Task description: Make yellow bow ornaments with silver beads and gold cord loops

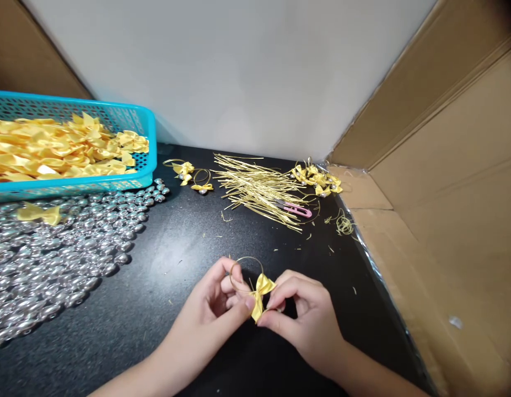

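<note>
In the middle foreground I hold a yellow ribbon bow (pixel 262 285) with a thin gold tie (pixel 255 259) bent into a ring above it. My left hand (pixel 222 303) is closed, thumb and fingers pinching the bow and the base of the ring. On the other side, my right hand (pixel 307 309) pinches close against the bow's lower right, where a thin end of the tie meets the fingertips. Part of a shiny silver bead (pixel 281 306) peeks out between those fingers, mostly hidden.
A blue basket (pixel 152 143) of yellow bows (pixel 52 149) stands at left, with many silver beads (pixel 73 248) before it. Gold ties (pixel 255 187) lie behind my hands, pink-handled snips (pixel 296 209) on them. Bow pieces with beads (pixel 317 179) sit at right beside cardboard walls (pixel 445 110).
</note>
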`<state>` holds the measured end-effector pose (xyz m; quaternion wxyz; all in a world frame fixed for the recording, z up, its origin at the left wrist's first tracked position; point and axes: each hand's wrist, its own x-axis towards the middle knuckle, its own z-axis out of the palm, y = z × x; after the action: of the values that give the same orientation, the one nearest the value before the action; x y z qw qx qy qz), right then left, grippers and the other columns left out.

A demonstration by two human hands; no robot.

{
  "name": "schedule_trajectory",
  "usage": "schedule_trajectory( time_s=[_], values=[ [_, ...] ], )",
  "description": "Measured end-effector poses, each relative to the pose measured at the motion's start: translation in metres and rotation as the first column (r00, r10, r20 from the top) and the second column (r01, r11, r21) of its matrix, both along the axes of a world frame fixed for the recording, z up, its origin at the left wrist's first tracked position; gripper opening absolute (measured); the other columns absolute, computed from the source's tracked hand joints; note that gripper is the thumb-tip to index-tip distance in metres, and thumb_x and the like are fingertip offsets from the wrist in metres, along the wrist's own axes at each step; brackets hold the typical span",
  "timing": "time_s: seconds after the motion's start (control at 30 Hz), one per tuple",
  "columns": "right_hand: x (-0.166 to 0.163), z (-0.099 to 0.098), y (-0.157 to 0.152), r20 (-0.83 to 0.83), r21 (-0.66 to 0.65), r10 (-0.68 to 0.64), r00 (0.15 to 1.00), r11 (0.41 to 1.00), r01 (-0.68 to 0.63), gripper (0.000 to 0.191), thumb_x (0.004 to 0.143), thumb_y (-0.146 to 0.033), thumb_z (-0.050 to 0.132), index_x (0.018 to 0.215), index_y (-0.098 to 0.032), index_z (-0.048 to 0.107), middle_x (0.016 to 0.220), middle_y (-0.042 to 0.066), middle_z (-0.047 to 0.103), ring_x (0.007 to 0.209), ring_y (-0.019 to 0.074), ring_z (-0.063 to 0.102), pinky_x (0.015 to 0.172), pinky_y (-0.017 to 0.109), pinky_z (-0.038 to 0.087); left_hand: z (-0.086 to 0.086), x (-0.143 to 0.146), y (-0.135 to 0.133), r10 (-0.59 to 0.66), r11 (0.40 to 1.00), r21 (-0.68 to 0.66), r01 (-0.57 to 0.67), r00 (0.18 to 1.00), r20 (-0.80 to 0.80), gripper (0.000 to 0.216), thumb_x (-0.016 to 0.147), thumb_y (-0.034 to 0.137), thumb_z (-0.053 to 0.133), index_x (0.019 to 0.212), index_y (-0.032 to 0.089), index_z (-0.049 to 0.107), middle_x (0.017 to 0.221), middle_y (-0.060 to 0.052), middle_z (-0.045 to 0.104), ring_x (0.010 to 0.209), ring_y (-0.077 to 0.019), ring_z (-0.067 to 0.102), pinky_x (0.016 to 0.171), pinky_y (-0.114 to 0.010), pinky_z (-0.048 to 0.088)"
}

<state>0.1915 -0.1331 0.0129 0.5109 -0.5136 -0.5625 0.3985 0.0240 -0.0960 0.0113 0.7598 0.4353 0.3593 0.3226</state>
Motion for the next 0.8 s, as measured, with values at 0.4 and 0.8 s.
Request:
schedule_trajectory(
  time_s=[0.4, 0.8],
  values=[
    [0.014, 0.007, -0.001, 0.287, 0.179, -0.091, 0.953, 0.983, 0.040, 0.018, 0.076, -0.010, 0.065, 0.086, -0.023, 0.070, 0.081, 0.001, 0.050, 0.078, 0.0174, 0.051, 0.071, 0.033, 0.044, 0.002, -0.002, 0.000, 0.051, 0.839, 0.525, 0.147, 0.938, -0.343, 0.011, 0.086, 0.018, 0.058, 0.076, 0.020, 0.056, 0.066, 0.003, 0.061, 0.061, -0.0113, 0.059, 0.060, -0.020, 0.047],
    [0.010, 0.004, 0.002, 0.215, 0.004, -0.025, 0.976, 1.000, 0.025, 0.011, 0.077, -0.012, 0.069, 0.071, -0.022, 0.071, 0.097, 0.004, 0.051, 0.092, 0.0206, 0.052, 0.086, 0.039, 0.041, 0.005, -0.002, 0.006, -0.062, 0.940, 0.298, 0.167, 0.941, -0.333, 0.012, 0.088, 0.028, 0.057, 0.080, 0.019, 0.061, 0.069, 0.001, 0.063, 0.064, -0.0130, 0.058, 0.060, -0.021, 0.045]
  ],
)
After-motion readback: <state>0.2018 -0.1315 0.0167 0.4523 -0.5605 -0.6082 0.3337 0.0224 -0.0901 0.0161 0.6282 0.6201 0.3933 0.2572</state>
